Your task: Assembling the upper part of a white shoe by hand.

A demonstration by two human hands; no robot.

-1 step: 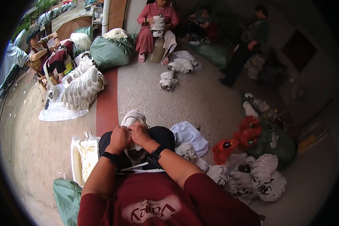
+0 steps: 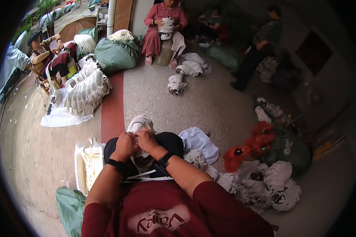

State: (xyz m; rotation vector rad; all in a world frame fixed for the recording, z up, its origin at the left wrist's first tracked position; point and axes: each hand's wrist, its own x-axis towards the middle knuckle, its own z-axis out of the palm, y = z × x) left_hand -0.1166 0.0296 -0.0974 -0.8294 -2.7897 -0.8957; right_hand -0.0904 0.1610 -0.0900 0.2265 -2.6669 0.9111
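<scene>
A white shoe upper (image 2: 140,123) rests between my knees, its rounded end pointing away from me. Over its middle, my left hand (image 2: 126,145) is closed with fingertips pressed to the upper. My right hand (image 2: 146,140) meets it there, also closed in a pinch on the upper. Between the fingertips, any lace is too hidden to make out. Part of the upper shows below the hands, in shadow. Thin white strips (image 2: 144,175) lie across my lap just in front of my shirt.
Beside my left knee stands a white box (image 2: 80,170) of cream laces. White shoe uppers (image 2: 279,175) pile up at right, near red bags (image 2: 235,158) and a white cloth bag (image 2: 201,144). Ahead, a seated person (image 2: 166,23) handles stacked uppers; another sits far left by more uppers (image 2: 87,93).
</scene>
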